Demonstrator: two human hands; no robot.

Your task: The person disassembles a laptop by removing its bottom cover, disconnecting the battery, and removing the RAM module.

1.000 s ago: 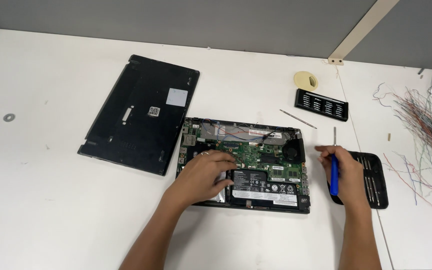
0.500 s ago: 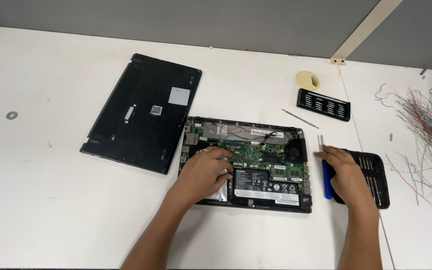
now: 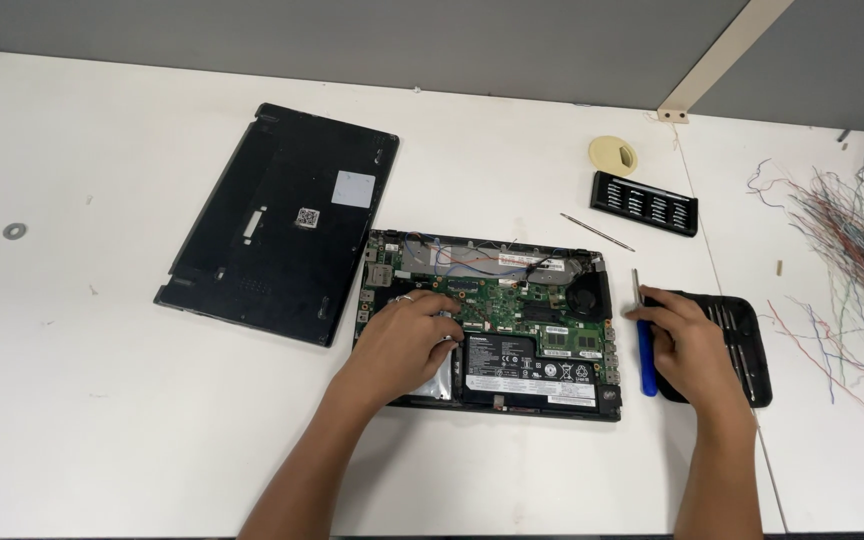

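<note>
The bottom cover (image 3: pixel 282 225) is already removed and lies left of the opened laptop (image 3: pixel 492 320). Left hand (image 3: pixel 402 345) rests spread inside it; right hand (image 3: pixel 692 345) grips a blue screwdriver (image 3: pixel 645 345) beside it. Internals are not yet removed.

Single head view, looking steeply down, close over the table (image 3: pixel 102 420)

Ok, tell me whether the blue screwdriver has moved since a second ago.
Yes. The blue screwdriver has come down beside the opened laptop, now lying on the table under the right hand, beside the black tool pouch.
</note>
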